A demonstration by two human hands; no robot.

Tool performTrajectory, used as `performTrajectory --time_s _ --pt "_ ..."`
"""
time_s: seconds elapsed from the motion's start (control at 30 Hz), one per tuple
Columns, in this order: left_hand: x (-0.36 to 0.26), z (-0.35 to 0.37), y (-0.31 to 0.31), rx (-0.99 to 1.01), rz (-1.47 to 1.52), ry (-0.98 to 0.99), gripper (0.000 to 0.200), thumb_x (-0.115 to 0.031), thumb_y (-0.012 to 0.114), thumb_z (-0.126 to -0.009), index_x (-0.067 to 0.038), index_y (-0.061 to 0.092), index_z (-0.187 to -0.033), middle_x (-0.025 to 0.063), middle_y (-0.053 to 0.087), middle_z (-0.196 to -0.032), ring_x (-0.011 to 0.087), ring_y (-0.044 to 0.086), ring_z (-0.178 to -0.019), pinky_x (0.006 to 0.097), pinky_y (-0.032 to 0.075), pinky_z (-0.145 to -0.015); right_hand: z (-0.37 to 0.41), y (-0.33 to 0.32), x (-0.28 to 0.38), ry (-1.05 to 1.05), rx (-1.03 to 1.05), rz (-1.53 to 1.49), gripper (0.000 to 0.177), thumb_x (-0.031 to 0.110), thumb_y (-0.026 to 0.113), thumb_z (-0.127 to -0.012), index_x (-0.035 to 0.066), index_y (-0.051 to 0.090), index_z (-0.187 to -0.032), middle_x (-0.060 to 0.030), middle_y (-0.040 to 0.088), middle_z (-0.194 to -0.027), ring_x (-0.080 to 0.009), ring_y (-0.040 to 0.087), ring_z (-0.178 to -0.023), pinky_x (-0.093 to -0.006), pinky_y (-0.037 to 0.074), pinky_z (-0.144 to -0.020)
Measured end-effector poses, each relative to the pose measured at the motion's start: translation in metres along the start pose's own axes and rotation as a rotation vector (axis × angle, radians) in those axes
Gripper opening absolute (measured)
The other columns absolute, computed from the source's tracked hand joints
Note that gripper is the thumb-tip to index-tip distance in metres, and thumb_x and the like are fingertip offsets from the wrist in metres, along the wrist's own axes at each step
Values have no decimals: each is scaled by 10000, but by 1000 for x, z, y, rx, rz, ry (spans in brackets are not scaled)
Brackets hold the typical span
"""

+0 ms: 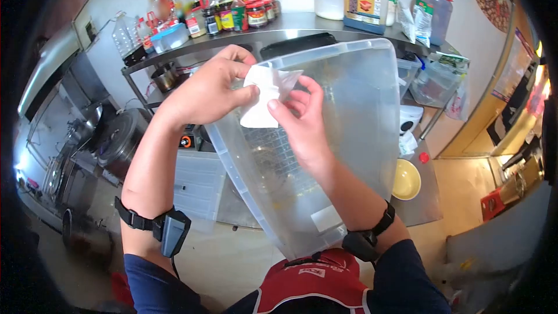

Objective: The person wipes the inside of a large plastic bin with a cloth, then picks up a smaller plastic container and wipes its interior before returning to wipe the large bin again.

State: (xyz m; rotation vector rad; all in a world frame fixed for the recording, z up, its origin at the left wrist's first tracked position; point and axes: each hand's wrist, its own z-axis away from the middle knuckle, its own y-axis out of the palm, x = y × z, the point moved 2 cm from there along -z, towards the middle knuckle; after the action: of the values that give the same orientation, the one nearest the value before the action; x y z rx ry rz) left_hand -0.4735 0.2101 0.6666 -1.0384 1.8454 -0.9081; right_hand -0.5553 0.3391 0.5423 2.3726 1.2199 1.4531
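Observation:
A white paper tissue (260,102), folded and creased, is stretched between my two hands over a large clear plastic storage box (363,104). My left hand (212,84) is closed on the tissue's left side, its thumb pressing on the front. On the right edge, my right hand (305,119) pinches the tissue between thumb and curled fingers. The box is tilted, its rim close to the front of my red apron (311,282). Yellowish smears and a grid pattern show through its cloudy plastic. My left fingertips are partly hidden behind the tissue and near the box's rim.
Behind the box, a metal shelf (285,23) carries sauce bottles (238,9), jars and a large oil jug (365,0). A yellow bowl (406,179) sits at the right. Clear containers (436,81) stand beyond it. A lidded pot (119,139) is at the left.

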Motion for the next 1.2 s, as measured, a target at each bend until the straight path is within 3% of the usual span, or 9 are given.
performTrajectory --time_s 0.1,0.27,0.53,0.6,0.7,0.87,1.0,1.13,1.2 --pt "1 -3 0 23 16 1 225 -159 652 -832 -55 691 -1027 107 502 -1122 234 517 -1077 335 426 -937 -6 -6 -1 296 128 -115 529 42 663 -839 -7 407 -1298 -95 539 -1215 -186 567 -1073 -339 458 -944" --pt "0 -5 2 -14 9 -7 252 -183 666 -831 -69 684 -1056 122 509 -1142 249 515 -1097 340 423 -942 -13 -5 6 309 131 -287 293 36 619 -867 -27 564 -1148 -87 621 -1101 -164 595 -1022 -329 477 -910" --pt "0 -10 11 -22 -80 -24 220 -201 656 -833 -53 702 -989 137 534 -1114 265 540 -1060 340 439 -917 -15 8 -9 -172 -17 70 217 32 623 -828 -8 589 -1039 -51 622 -865 -110 566 -758 -272 469 -665" --pt "-1 -10 10 -47 57 -90 212 -169 634 -830 -31 692 -980 130 531 -1116 243 530 -1074 332 433 -917 -7 18 5 -135 126 252 306 22 610 -878 -15 521 -1169 -76 630 -1033 -122 601 -926 -259 490 -796" --pt "-6 -7 5 -21 96 -113 272 -207 558 -852 6 671 -978 128 525 -1138 231 511 -1084 328 421 -920 -7 28 5 -397 52 298 285 36 621 -877 4 531 -1146 -79 634 -1003 -128 602 -904 -276 487 -812" --pt "-11 -9 5 52 53 -84 355 -301 517 -904 20 650 -980 145 523 -1125 234 495 -1083 327 409 -916 -19 11 -10 -344 66 224 220 31 621 -889 7 563 -1100 -52 644 -964 -90 586 -868 -247 482 -771" --pt "-5 -8 5 -53 -15 -110 300 -284 583 -889 -1 554 -985 119 545 -1064 235 519 -1030 322 415 -896 -14 -44 -52 -73 55 311 163 45 614 -897 -11 608 -1050 1 646 -845 -53 579 -747 -230 480 -644" --pt "4 -12 20 -278 -81 -115 302 -259 599 -882 -44 511 -1075 123 591 -993 292 583 -924 376 469 -812 -47 -121 -88 -15 -34 702 182 130 639 -880 -20 640 -983 -108 676 -817 -147 630 -753 -282 487 -663" --pt "0 -16 24 -310 -183 -157 314 -251 598 -887 -47 551 -1121 149 608 -969 321 601 -892 404 479 -792 -88 -163 -115 -274 -123 1068 211 176 621 -874 -4 654 -978 -191 661 -826 -302 650 -792 -372 496 -702"
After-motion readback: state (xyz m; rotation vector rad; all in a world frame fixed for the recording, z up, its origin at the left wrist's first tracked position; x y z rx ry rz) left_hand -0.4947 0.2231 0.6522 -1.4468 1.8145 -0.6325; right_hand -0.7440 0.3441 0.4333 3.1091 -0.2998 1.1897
